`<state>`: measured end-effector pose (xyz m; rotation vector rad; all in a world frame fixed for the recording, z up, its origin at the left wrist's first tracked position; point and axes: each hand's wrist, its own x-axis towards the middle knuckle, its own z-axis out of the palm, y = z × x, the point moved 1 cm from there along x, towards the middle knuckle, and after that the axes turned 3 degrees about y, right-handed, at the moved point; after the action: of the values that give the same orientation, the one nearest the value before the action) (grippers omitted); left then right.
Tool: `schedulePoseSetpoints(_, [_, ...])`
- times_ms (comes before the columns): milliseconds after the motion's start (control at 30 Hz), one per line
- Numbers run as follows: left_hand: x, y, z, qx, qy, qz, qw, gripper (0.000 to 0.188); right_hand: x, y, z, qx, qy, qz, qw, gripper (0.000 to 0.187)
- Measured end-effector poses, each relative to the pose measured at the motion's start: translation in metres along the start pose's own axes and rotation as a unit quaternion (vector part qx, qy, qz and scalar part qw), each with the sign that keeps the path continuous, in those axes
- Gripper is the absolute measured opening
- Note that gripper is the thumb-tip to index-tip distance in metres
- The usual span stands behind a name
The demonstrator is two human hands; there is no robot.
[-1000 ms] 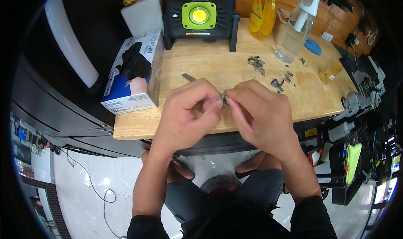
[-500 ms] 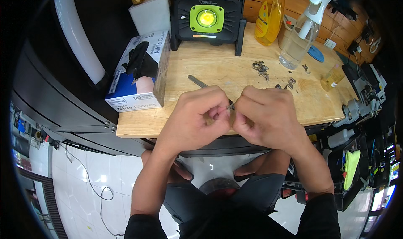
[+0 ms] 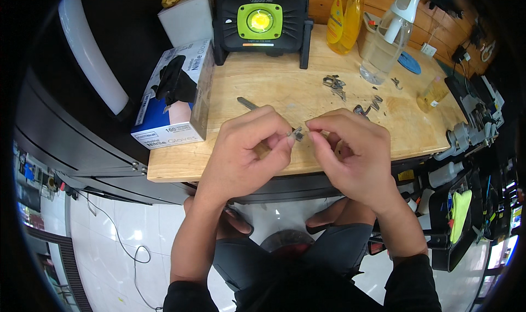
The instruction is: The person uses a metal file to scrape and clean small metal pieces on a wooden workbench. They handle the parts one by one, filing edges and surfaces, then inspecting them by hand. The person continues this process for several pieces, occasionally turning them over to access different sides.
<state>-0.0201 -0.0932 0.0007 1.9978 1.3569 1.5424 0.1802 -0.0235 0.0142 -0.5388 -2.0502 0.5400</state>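
Note:
My left hand [image 3: 246,150] pinches a small dark grey metal piece [image 3: 297,134] between thumb and forefinger, just above the near part of the bench. Close by on the right, the thumb and forefinger of my right hand [image 3: 356,153] are drawn together near that piece, a small gap away; whatever they may hold is too small to make out. A flat grey metal strip [image 3: 247,102] lies on the wood, partly hidden by my left hand. Beyond my right hand are several loose metal cut-out pieces [image 3: 334,86] and a curved metal piece [image 3: 376,102].
The wooden bench [image 3: 257,79] carries a glove box [image 3: 181,101] at left and a lit work lamp [image 3: 260,24] at the back. To the right stand a yellow liquid bottle [image 3: 345,21], a clear spray bottle [image 3: 383,49] and a small bottle [image 3: 432,94].
My hands have moved apart, the right one to the right, so the small metal piece in my left fingers now shows. The view has shifted slightly.

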Motion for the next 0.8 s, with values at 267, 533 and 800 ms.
schedulePoseSetpoints(267, [-0.002, -0.005, 0.003, 0.002, 0.017, 0.022, 1.000, 0.012, -0.004, -0.003, 0.011, -0.103, -0.003, -0.091, 0.990, 0.010])
schedulePoseSetpoints(533, [-0.003, -0.002, 0.003, 0.014, 0.002, 0.003, 1.000, 0.013, 0.006, 0.000, 0.008, -0.211, -0.102, -0.190, 0.953, 0.016])
schedulePoseSetpoints(800, [-0.001, -0.001, 0.002, 0.054, -0.017, 0.010, 0.998, 0.013, 0.015, 0.007, 0.007, -0.203, -0.113, -0.242, 0.942, 0.020])
